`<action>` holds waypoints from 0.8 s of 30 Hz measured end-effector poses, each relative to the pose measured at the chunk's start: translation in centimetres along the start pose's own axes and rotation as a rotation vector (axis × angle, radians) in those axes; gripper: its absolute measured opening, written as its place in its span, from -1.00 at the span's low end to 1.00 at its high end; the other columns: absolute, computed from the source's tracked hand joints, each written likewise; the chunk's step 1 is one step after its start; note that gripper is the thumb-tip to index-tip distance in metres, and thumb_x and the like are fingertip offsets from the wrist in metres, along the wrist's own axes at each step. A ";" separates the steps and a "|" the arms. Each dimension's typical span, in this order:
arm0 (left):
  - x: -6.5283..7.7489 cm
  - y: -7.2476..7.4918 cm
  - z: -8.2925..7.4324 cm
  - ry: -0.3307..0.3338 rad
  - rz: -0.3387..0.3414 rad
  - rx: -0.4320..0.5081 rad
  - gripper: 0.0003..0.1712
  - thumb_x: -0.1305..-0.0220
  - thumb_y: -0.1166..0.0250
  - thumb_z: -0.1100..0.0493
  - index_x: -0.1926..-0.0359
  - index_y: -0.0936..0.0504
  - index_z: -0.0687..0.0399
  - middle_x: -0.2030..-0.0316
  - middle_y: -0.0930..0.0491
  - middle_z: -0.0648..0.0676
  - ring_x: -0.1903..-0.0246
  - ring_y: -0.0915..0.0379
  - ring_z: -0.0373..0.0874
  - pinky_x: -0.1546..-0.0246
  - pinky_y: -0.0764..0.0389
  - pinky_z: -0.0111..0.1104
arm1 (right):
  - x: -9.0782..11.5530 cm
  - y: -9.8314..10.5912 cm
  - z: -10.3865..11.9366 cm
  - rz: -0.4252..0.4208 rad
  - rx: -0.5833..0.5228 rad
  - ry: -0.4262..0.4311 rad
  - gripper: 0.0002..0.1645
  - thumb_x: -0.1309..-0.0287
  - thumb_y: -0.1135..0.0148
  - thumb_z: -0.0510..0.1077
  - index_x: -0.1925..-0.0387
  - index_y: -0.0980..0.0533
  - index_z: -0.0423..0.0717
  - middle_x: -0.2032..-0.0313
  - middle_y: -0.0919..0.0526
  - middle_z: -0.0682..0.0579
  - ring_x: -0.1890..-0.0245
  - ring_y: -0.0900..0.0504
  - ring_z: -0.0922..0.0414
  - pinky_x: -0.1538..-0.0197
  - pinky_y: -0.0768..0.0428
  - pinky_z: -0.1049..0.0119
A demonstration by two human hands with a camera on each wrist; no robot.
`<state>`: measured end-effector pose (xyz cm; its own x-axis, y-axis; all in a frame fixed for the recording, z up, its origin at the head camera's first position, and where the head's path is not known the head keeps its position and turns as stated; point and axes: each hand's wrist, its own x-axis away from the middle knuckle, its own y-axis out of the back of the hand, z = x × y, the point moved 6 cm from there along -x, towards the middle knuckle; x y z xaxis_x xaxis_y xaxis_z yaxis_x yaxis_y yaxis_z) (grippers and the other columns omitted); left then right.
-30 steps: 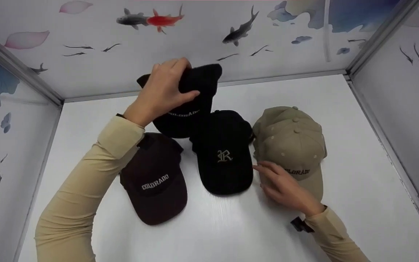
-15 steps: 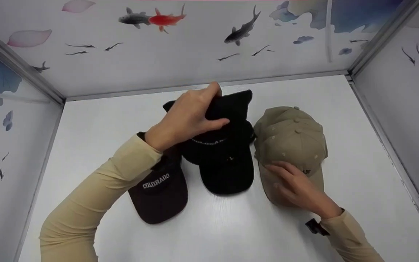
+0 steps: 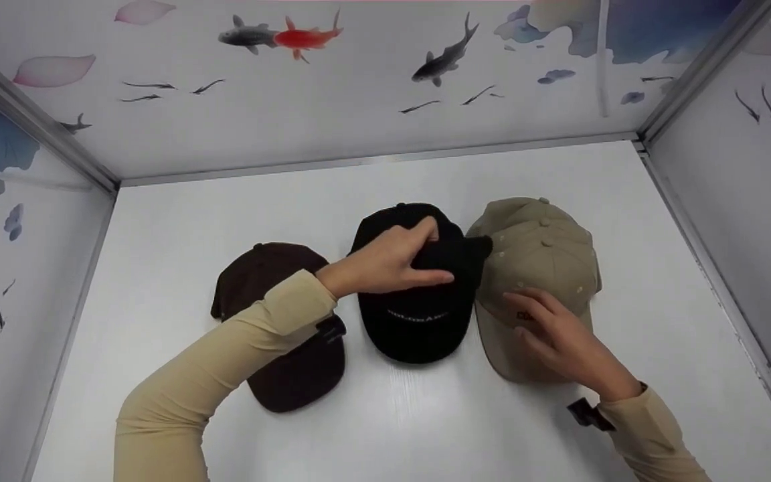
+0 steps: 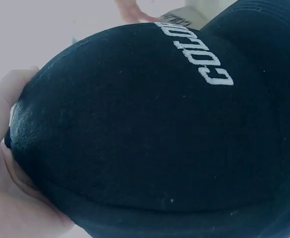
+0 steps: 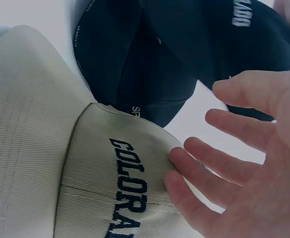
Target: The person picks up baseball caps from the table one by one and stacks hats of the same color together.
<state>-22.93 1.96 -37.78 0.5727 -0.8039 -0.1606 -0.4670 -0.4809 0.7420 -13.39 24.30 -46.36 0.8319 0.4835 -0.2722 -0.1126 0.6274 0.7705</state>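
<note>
My left hand grips a black baseball cap with white COLORADO lettering by its crown. In the left wrist view this cap fills most of the picture, with the thumb and fingers at the crown's end. Beneath it is a second black cap; its gold front emblem is covered. My right hand hovers at the front of a beige COLORADO cap, fingers spread and loosely bent. The right wrist view has those fingers beside the beige cap's lettering, holding nothing; whether they touch it I cannot tell.
A dark maroon cap lies at the left, partly under my left forearm. The white table is bounded by a patterned back wall and side walls with metal edging.
My left hand has brought the black COLORADO cap rightward and toward me, from behind the row to over the other black cap. The right hand has shifted slightly right.
</note>
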 end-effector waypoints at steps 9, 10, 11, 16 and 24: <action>-0.5 -2.1 5.6 0.202 0.063 -0.007 -0.50 -0.32 -0.25 -0.05 0.04 -0.23 0.19 0.41 -0.42 0.04 0.39 -0.38 -0.11 0.28 -0.42 -0.31 | -0.2 0.1 0.0 -0.028 0.009 0.025 -0.37 -0.02 -0.32 -0.47 -0.18 -0.46 -0.23 -0.15 -0.44 -0.18 -0.13 -0.45 0.00 -0.10 -0.29 0.62; -0.6 -2.3 6.0 0.222 0.071 -0.031 -0.48 -0.33 -0.23 -0.07 0.01 -0.24 0.20 0.32 -0.46 0.08 0.31 -0.42 -0.08 0.22 -0.45 -0.27 | -0.2 0.1 -0.1 -0.027 0.009 0.021 -0.37 -0.02 -0.32 -0.47 -0.18 -0.46 -0.23 -0.16 -0.44 -0.18 -0.13 -0.45 0.00 -0.10 -0.29 0.61; -0.6 -2.5 6.5 0.243 0.082 -0.063 -0.46 -0.34 -0.21 -0.10 -0.03 -0.24 0.21 0.24 -0.48 0.12 0.24 -0.45 -0.05 0.16 -0.46 -0.22 | -0.2 0.1 -0.1 -0.027 0.011 0.018 -0.37 -0.02 -0.32 -0.46 -0.19 -0.45 -0.23 -0.15 -0.44 -0.19 -0.12 -0.45 0.01 -0.10 -0.28 0.62; -0.5 -3.5 7.9 0.357 0.119 -0.285 -0.34 -0.40 -0.06 -0.22 -0.20 -0.24 0.22 0.01 -0.39 0.22 0.03 -0.37 0.06 0.09 -0.46 -0.08 | -0.2 0.0 -0.1 -0.026 0.018 0.008 -0.36 -0.02 -0.32 -0.46 -0.19 -0.45 -0.23 -0.16 -0.44 -0.20 -0.12 -0.45 0.00 -0.12 -0.26 0.61; -0.3 -4.5 8.5 0.424 0.103 -0.472 -0.37 -0.48 0.11 -0.22 -0.45 -0.16 -0.14 -0.34 -0.04 0.23 -0.22 -0.06 0.14 -0.04 -0.30 0.03 | -0.2 0.0 -0.2 -0.036 0.022 0.019 -0.36 0.01 -0.33 -0.47 -0.18 -0.45 -0.24 -0.13 -0.45 -0.19 -0.09 -0.47 0.01 -0.10 -0.28 0.62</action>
<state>-26.74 1.44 -46.55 0.8029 -0.5826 0.1262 -0.2422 -0.1254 0.9621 -13.68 24.33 -46.48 0.8247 0.4726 -0.3107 -0.0705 0.6309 0.7726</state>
